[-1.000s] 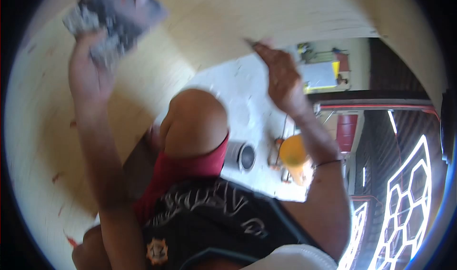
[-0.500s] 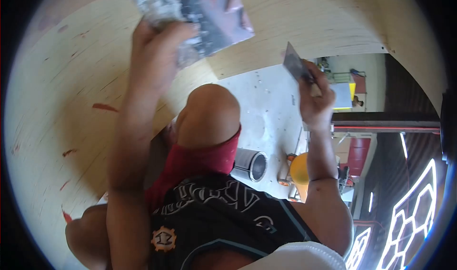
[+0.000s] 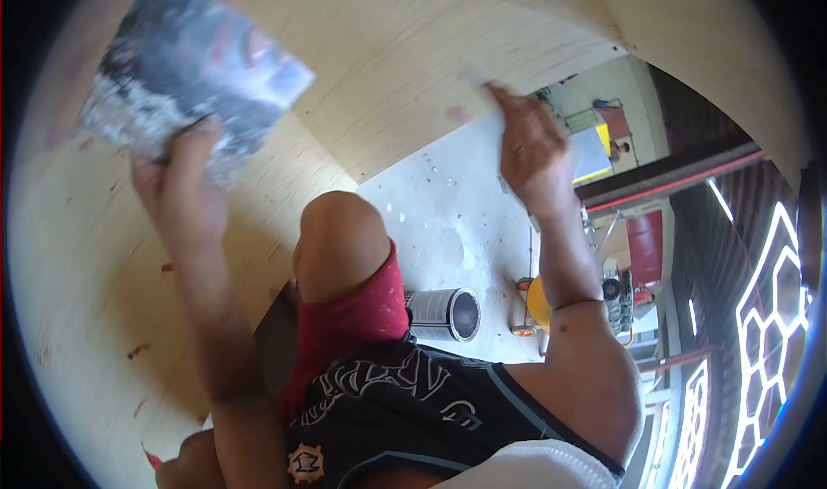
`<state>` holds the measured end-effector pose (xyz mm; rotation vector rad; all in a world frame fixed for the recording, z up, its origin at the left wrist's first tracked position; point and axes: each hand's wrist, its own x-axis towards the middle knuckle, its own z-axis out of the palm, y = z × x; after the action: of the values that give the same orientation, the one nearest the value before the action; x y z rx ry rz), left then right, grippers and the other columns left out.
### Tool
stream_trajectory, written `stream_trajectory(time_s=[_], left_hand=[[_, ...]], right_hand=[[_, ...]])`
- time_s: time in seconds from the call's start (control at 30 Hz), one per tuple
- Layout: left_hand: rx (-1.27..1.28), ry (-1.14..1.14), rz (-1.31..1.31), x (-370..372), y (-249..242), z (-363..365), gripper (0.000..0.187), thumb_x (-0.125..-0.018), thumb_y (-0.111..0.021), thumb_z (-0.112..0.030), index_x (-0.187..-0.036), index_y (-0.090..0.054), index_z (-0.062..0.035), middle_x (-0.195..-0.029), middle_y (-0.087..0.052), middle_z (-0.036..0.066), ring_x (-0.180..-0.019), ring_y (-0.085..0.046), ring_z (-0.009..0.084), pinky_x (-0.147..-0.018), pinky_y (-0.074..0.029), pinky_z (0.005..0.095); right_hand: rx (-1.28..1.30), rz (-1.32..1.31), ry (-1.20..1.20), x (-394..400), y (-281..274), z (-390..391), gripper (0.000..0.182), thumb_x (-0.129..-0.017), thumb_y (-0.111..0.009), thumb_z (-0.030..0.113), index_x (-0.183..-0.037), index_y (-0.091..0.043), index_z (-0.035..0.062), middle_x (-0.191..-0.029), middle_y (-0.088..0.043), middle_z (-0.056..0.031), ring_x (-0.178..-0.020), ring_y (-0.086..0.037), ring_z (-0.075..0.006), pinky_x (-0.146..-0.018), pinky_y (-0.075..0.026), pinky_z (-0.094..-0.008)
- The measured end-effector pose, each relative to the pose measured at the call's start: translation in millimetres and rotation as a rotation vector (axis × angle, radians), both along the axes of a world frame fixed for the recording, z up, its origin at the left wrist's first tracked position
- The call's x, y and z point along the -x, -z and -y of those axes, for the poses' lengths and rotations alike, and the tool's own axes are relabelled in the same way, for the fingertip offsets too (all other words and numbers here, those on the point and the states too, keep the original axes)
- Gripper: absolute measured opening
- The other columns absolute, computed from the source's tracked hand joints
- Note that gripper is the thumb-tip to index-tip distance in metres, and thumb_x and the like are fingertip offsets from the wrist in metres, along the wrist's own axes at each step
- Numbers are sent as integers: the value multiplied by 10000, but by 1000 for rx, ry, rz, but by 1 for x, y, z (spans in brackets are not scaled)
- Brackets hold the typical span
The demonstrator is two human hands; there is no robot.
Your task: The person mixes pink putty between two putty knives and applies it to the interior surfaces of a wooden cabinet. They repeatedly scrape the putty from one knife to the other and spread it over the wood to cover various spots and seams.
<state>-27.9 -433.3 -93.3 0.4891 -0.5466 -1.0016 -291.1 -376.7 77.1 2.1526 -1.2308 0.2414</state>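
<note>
My left hand (image 3: pixel 185 179) grips a flat mixing board (image 3: pixel 194 71) by its lower edge, thumb on top. The board is smeared with grey-white and pinkish putty. To the right, my right hand (image 3: pixel 534 149) is closed around a putty knife (image 3: pixel 476 78), its blade blurred and mostly hidden by the fingers. That blade overlaps the pale plywood panel (image 3: pixel 388 67) in this view, near a pinkish patch (image 3: pixel 457 112) on the wood.
More plywood (image 3: pixel 95 317) with red smears curves along the left. My bent knee (image 3: pixel 345 239) is in the middle. On the grey floor lie specks, a metal can (image 3: pixel 444 314) and a yellow wheeled machine (image 3: pixel 538 304). Farther back are a person (image 3: pixel 618 149) and hexagonal lights (image 3: pixel 767 334).
My left hand has moved left and down with the mixing board. The right hand has shifted left, bringing the putty knife up to the plywood. The whole view has tilted slightly.
</note>
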Motion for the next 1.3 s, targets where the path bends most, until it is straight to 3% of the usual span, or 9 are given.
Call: stream_trajectory(time_s=[0.1, 0.17, 0.3, 0.57, 0.63, 0.67, 0.83, 0.93, 1.3], left_hand=[[0, 58, -58, -13, 5, 12, 441, -715, -568, -5, -1146, -478, 23, -1059, -540, 98, -922, -544, 204, -747, -482, 327], [5, 95, -74, -16, 11, 14, 430, -719, -560, -1, -1140, -476, 21, -1053, -539, 98, -927, -542, 206, -749, -482, 325], [6, 196, -123, -10, 27, 19, 408, -728, -541, 6, -1129, -467, 18, -1054, -534, 96, -933, -542, 208, -757, -480, 321], [-22, 143, -134, -12, 17, 21, 385, -715, -511, 28, -1098, -474, 60, -968, -564, 138, -775, -599, 225, -615, -538, 337], [-27, 149, -118, -14, 17, 21, 389, -716, -509, 26, -1102, -472, 58, -968, -564, 138, -777, -599, 227, -615, -539, 338], [-30, 146, -131, -15, 15, 21, 392, -716, -510, 25, -1105, -471, 56, -968, -564, 137, -777, -599, 228, -615, -539, 339], [-29, 172, -168, -18, 15, 18, 399, -720, -515, 22, -1114, -466, 55, -970, -565, 135, -786, -599, 232, -617, -540, 343], [-12, 181, -168, -19, 19, 22, 407, -724, -519, 19, -1125, -459, 49, -984, -561, 134, -804, -596, 233, -622, -542, 348], [-28, 209, -161, -26, 19, 23, 412, -727, -514, 19, -1135, -455, 40, -998, -558, 123, -832, -596, 232, -649, -545, 355]], right_hand=[[564, -358, 217, 55, -42, 15, 364, -701, -545, -45, -1042, -614, 63, -1017, -646, -64, -907, -584, -238, -804, -439, -331], [669, -491, 306, 83, -65, 25, 391, -723, -552, -14, -1104, -580, 74, -1074, -628, -47, -992, -550, -222, -831, -408, -335], [643, -612, 461, 110, -87, 32, 431, -745, -548, 26, -1170, -531, 99, -1174, -574, -17, -1071, -509, -213, -861, -393, -370], [724, -596, 574, 114, -98, 55, 419, -752, -526, 55, -1157, -564, 151, -1084, -625, -31, -1049, -530, -194, -863, -394, -378], [534, -467, 630, 89, -100, 49, 435, -739, -513, 55, -1152, -567, 180, -1060, -620, -77, -1000, -554, -236, -823, -418, -381], [280, -372, 956, 64, -109, 42, 465, -725, -492, 31, -1152, -566, 200, -994, -612, -135, -944, -573, -279, -796, -438, -387], [251, -231, 768, 58, -92, 25, 469, -737, -472, 4, -1158, -568, 187, -997, -609, -149, -953, -575, -263, -811, -447, -370], [526, -326, 583, 78, -86, 26, 416, -754, -497, -21, -1119, -598, 151, -1143, -599, 15, -1032, -543, -158, -824, -429, -355], [680, -627, 524, 106, -108, 46, 409, -736, -515, 41, -1120, -586, 162, -1052, -632, -41, -1023, -536, -224, -841, -408, -400]])
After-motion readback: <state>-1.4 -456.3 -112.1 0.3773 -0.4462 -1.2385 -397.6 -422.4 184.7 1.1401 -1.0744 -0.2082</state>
